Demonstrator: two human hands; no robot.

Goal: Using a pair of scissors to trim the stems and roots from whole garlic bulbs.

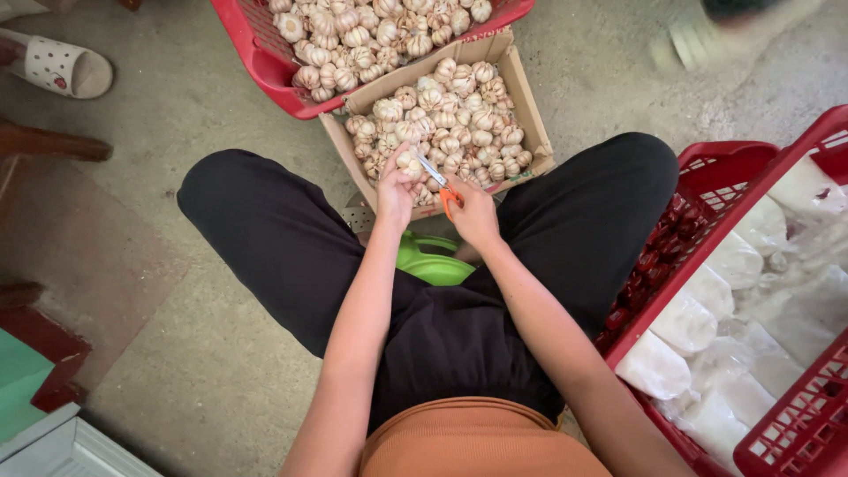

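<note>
A garlic bulb [408, 162] sits pinched in the fingers of the left hand [395, 190], raised just over the near edge of a cardboard box [531, 110] packed with more bulbs. The right hand [473, 215], at four o'clock from the bulb, is clenched around orange-handled scissors [439, 183] whose blades point up toward the bulb and touch it. Both hands work between the knees of a seated person in black trousers [283, 247], with a green plastic stool [433, 262] showing below the wrists. At twelve o'clock from the box, a red basket [256, 49] heaped with garlic overlaps the box's far edge. At three o'clock, a second red basket [707, 190] holds clear bags of white contents. On the concrete floor [177, 115] at ten o'clock lies a pale slipper [57, 66].
</note>
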